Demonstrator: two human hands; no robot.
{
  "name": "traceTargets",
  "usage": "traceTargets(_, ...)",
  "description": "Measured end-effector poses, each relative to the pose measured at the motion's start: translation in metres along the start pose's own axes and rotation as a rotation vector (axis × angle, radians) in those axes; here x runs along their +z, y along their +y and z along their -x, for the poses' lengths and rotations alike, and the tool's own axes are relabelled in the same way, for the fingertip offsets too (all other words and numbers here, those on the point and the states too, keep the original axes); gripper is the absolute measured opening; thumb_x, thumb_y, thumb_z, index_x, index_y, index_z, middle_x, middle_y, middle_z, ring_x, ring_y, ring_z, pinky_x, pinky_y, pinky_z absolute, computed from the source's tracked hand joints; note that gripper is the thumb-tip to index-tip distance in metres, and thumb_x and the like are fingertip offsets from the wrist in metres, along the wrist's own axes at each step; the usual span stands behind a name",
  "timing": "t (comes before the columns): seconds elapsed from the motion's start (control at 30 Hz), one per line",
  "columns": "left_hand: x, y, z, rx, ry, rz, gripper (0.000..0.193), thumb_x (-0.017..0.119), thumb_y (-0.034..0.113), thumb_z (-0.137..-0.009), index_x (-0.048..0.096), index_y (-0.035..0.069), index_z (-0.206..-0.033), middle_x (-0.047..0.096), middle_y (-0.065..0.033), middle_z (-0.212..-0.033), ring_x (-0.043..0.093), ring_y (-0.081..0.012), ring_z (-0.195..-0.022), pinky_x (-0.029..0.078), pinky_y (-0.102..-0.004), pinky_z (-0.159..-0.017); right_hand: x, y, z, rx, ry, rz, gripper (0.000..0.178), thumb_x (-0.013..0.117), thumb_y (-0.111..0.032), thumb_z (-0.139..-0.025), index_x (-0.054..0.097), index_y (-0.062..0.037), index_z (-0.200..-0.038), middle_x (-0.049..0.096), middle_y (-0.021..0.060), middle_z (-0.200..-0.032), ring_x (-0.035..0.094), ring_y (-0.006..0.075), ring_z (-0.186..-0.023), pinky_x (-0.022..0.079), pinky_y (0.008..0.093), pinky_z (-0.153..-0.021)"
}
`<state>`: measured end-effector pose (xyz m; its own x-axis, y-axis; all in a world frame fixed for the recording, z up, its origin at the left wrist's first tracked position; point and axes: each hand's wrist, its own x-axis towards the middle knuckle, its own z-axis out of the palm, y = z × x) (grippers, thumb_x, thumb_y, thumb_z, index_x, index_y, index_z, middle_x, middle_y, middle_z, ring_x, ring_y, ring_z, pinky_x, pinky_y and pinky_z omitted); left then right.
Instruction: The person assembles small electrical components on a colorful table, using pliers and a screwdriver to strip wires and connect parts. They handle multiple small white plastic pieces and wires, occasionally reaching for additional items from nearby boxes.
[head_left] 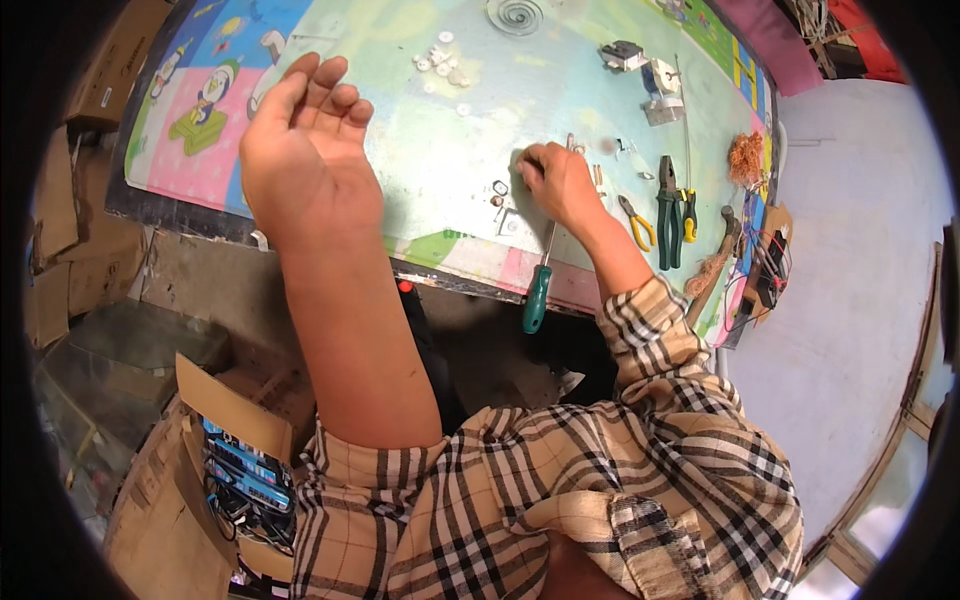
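My left hand (pixel 312 165) is raised over the left part of the table, palm up, fingers loosely curled and apart, with nothing visible in it. My right hand (pixel 561 186) is low over the middle of the table, its fingers bent and pressed together; whatever they pinch, if anything, is hidden. Just left of it lie a small dark ring (pixel 500 187) and a small flat metal piece (pixel 512 222). Below the right wrist, a screwdriver (pixel 537 300) with a green handle sticks out over the near table edge. Small copper-coloured strips (pixel 598 175) lie right of the hand.
Right of my forearm lie yellow-handled cutters (pixel 637 224), green-handled pliers (pixel 669 215) and a small yellow-and-black screwdriver (pixel 690 216). Farther back are white plastic wheels (pixel 440 66), a spiral spring (pixel 515 14), metal parts (pixel 661 92) and a copper wire bundle (pixel 745 158). An open carton (pixel 160 510) stands lower left.
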<state>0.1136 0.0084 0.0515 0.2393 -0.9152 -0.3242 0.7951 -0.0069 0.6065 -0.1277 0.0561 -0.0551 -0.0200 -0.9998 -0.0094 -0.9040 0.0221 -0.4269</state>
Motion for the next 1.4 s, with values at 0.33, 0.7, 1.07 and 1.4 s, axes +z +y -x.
traceTargets(0.33,0.005,-0.006,-0.001,-0.022,-0.024,-0.001,0.026,0.047,0.01,-0.089,0.049,-0.009,-0.108,0.057,-0.0147,-0.093,0.051,-0.0192,-0.075,0.044,-0.0315,-0.067,0.013,-0.002,-0.05,0.161,0.063,-0.574,0.018,0.061,-0.013,-0.081,0.066,-0.0007,-0.092,0.067,0.0121,-0.075,0.065,0.0211,-0.071,0.051,0.0328,-0.068)
traceTargets(0.7,0.006,-0.008,0.0,-0.034,-0.029,0.008,0.026,0.048,0.009,-0.089,0.049,-0.01,-0.107,0.058,-0.0155,-0.092,0.052,-0.0195,-0.075,0.044,-0.0316,-0.067,0.013,-0.01,0.041,0.086,-0.06,-0.057,0.023,0.07,-0.011,-0.072,0.064,-0.0076,-0.094,0.059,0.0143,-0.089,0.061,0.033,-0.079,0.049,0.04,-0.071)
traceTargets(1.07,0.007,-0.01,0.0,-0.062,-0.045,0.011,0.025,0.048,0.01,-0.088,0.051,-0.009,-0.105,0.059,-0.0154,-0.09,0.052,-0.0195,-0.073,0.044,-0.0311,-0.067,-0.003,-0.011,0.032,0.193,-0.189,-0.234,0.018,0.066,-0.01,-0.075,0.065,-0.0078,-0.093,0.061,0.0147,-0.084,0.06,0.0315,-0.077,0.049,0.0387,-0.073)
traceTargets(1.4,0.008,-0.011,0.001,-0.058,-0.032,0.015,0.024,0.049,0.01,-0.088,0.052,-0.009,-0.103,0.059,-0.0155,-0.089,0.053,-0.0196,-0.07,0.044,-0.0309,-0.065,0.0,-0.033,-0.004,0.059,-0.1,-0.165,0.022,0.063,-0.019,-0.08,0.066,0.0012,-0.089,0.063,0.0235,-0.079,0.062,0.0377,-0.078,0.049,0.0395,-0.072)
